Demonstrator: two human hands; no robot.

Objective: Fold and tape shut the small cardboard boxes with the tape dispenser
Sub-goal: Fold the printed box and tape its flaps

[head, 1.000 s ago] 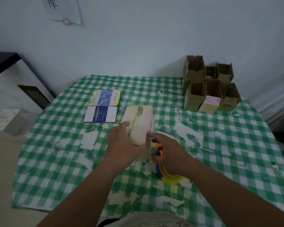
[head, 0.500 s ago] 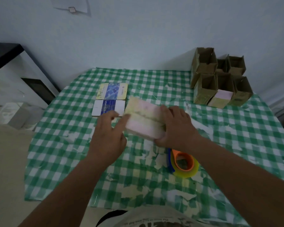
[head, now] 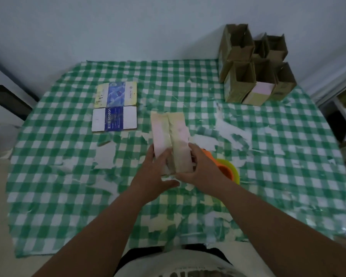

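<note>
Gripping pink box — both hands, left, right — tape dispenser just beside

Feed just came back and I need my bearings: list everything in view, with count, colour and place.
box being folded: one, pale pink and cream, table centre, held in both hands
tape dispenser: one, orange and yellow, on the table, partly hidden behind the right hand
flattened boxes: two, blue with white or yellow ends, lying side by side, far left of centre
open cardboard boxes: a cluster, exact count unclear, brown, one with a pink face, far right corner
tablecloth: one, green and white check, worn patches
hands: left and right, each gripping the near end of the box
</note>
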